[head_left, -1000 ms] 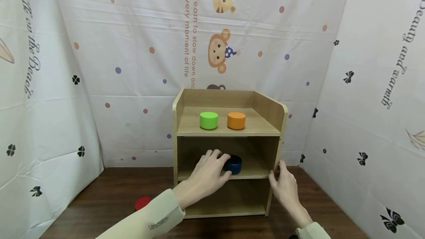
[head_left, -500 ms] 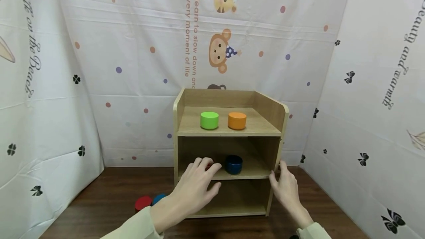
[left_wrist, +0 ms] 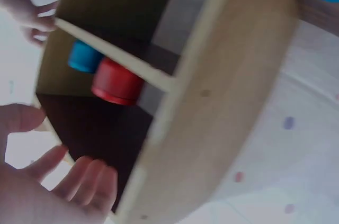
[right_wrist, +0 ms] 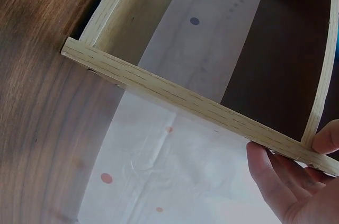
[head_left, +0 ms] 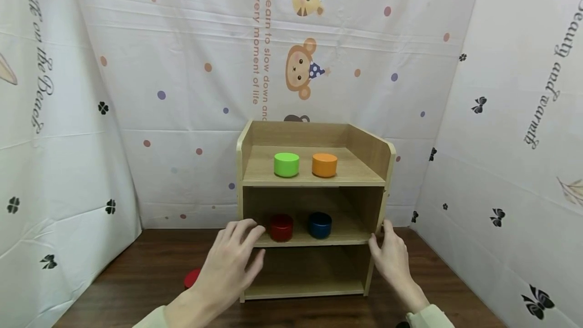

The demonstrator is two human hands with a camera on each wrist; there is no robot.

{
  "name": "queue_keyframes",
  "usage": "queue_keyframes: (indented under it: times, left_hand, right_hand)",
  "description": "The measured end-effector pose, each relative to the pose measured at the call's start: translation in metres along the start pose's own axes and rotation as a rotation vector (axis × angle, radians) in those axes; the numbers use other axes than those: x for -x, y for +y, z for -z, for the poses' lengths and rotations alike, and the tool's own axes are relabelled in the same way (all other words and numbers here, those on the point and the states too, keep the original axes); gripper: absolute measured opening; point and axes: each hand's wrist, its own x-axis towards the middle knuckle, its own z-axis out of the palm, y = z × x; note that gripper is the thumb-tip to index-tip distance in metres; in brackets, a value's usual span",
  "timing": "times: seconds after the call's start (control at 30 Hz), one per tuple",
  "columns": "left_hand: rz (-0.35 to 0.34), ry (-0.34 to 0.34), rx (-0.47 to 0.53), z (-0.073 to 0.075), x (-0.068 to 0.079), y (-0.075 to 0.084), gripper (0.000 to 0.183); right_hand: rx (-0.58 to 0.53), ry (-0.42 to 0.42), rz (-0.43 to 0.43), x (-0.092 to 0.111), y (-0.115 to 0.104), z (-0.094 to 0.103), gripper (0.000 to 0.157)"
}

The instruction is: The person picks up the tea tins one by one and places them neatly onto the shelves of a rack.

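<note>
Head camera — forward and down, whole shelf unit (head_left: pixel 314 184); left wrist — near, aslant, from unit's left; right wrist close on right side panel (right_wrist: pixel 185 97); first two share red cylinder (head_left: pixel 281 228)

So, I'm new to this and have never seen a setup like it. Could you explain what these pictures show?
There is no machine here: these are a person's bare hands. The widest picture comes from a camera on the head, looking forward and down. The other two come from a camera on each wrist, so the wooden shelf unit looks tilted there.

On its top stand a green cylinder and an orange cylinder; on its middle level, a red cylinder and a dark blue cylinder. A second red cylinder, partly hidden, is on the table.

The left hand holds nothing, its fingers apart near the shelved red one. The right hand grips the unit's right side.
</note>
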Motion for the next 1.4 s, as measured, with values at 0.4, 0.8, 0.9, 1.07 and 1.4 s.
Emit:
queue_keyframes:
  times: [0.4,0.8,0.9,1.07,1.4]
  left_hand:
    - [0.121,-0.011,-0.047,0.002,0.032,-0.041,0.038]
    - [0.506,-0.55,0.069,-0.003,0.068,-0.081,0.071]
    - [0.572,-0.665,0.128,-0.007,0.077,-0.093,0.08]
    - [0.617,-0.729,0.176,-0.015,0.091,-0.109,0.085]
    - [0.67,-0.81,0.278,-0.03,0.104,-0.125,0.088]
  right_hand:
    - [-0.001,-0.018,-0.022,0.003,-0.001,-0.001,0.02]
    - [0.005,-0.004,-0.015,0.001,-0.002,-0.001,0.018]
    - [0.006,-0.002,-0.016,0.0,-0.002,-0.001,0.018]
    - [0.009,-0.004,-0.016,0.0,-0.002,0.0,0.017]
    - [0.008,-0.019,-0.022,0.001,-0.002,0.0,0.015]
